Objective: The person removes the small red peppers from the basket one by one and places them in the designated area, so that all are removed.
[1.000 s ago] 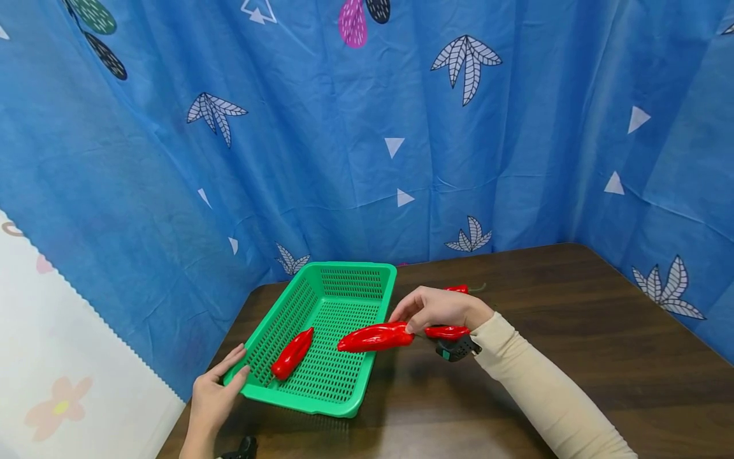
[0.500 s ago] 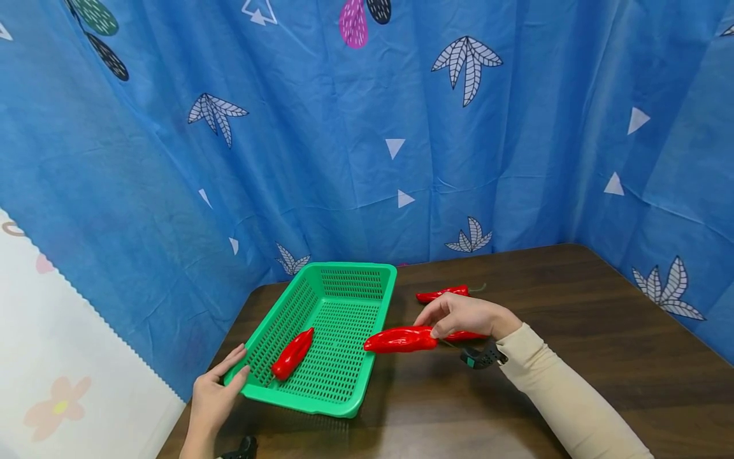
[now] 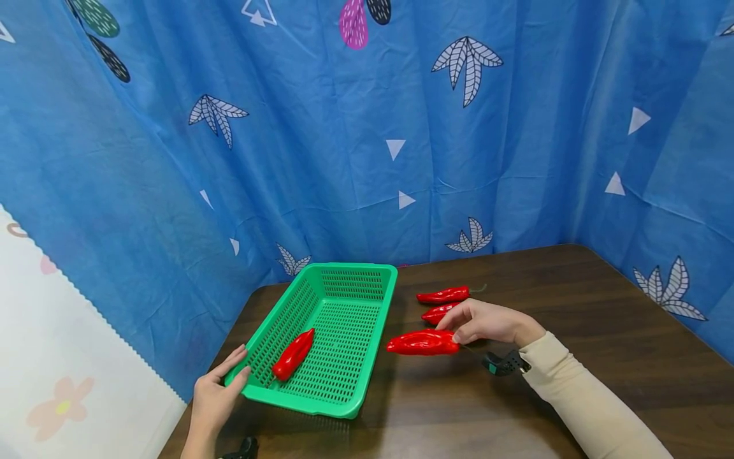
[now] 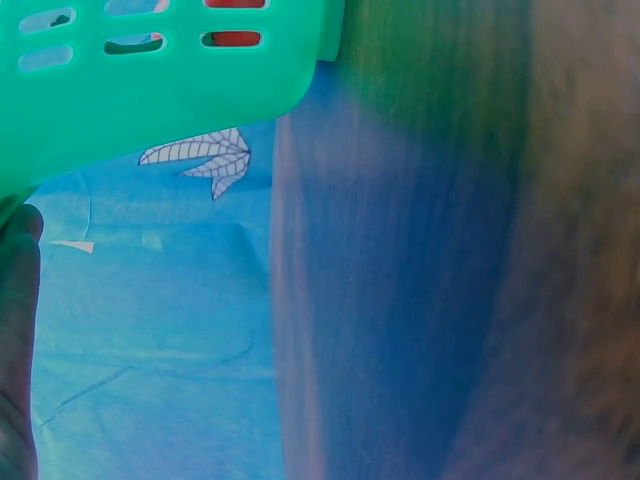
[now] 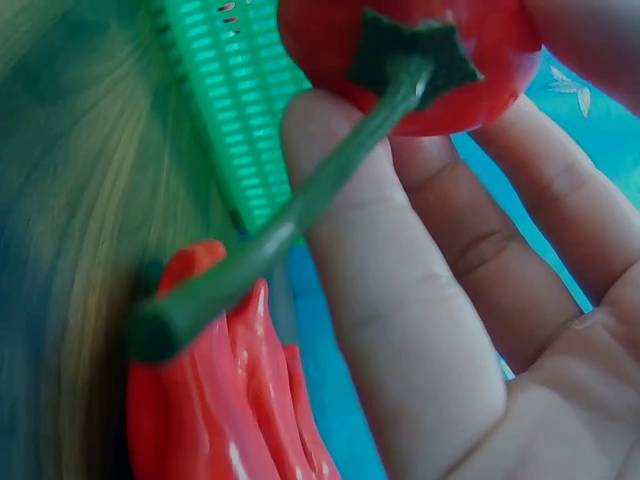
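My right hand (image 3: 490,322) pinches a red chili pepper (image 3: 423,342) by its stem end, just right of the basket, tip pointing left. In the right wrist view the pepper's green stem (image 5: 300,215) juts out past my fingers. My left hand (image 3: 213,398) grips the near left corner of a green plastic basket (image 3: 375,331), thumb over the rim. Another red pepper (image 3: 294,355) lies inside the basket. In the left wrist view the basket's outer wall (image 4: 150,110) fills the upper left, with a finger (image 4: 15,330) below it.
Behind my right hand, a red pepper (image 3: 443,294) with a curved stem lies on the dark wooden table (image 3: 573,306). A second red pepper (image 3: 437,313) lies nearer, partly hidden by the hand. A blue patterned curtain (image 3: 344,159) hangs along the back edge.
My right hand has moved right with its pepper, from over the basket to beyond its right rim, uncovering peppers behind. The left hand and basket stay still.
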`<action>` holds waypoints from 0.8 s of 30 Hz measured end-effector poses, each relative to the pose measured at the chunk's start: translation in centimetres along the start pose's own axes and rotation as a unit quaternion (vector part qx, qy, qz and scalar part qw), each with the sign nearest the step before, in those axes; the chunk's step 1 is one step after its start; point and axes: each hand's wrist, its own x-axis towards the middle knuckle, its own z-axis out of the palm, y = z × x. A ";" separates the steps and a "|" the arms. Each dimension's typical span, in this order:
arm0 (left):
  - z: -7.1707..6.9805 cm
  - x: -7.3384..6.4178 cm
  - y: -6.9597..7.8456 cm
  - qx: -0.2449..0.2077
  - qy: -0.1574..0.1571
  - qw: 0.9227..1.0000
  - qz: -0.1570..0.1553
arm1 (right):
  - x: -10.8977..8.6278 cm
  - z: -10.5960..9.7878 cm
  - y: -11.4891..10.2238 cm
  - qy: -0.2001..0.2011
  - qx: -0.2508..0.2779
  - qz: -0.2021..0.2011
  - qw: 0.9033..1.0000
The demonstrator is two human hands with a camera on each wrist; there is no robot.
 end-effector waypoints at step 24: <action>0.0 0.0 0.1 0.001 -0.001 1.000 -0.003 | -3.6 -1.4 2.1 0.024 0.018 0.052 0.998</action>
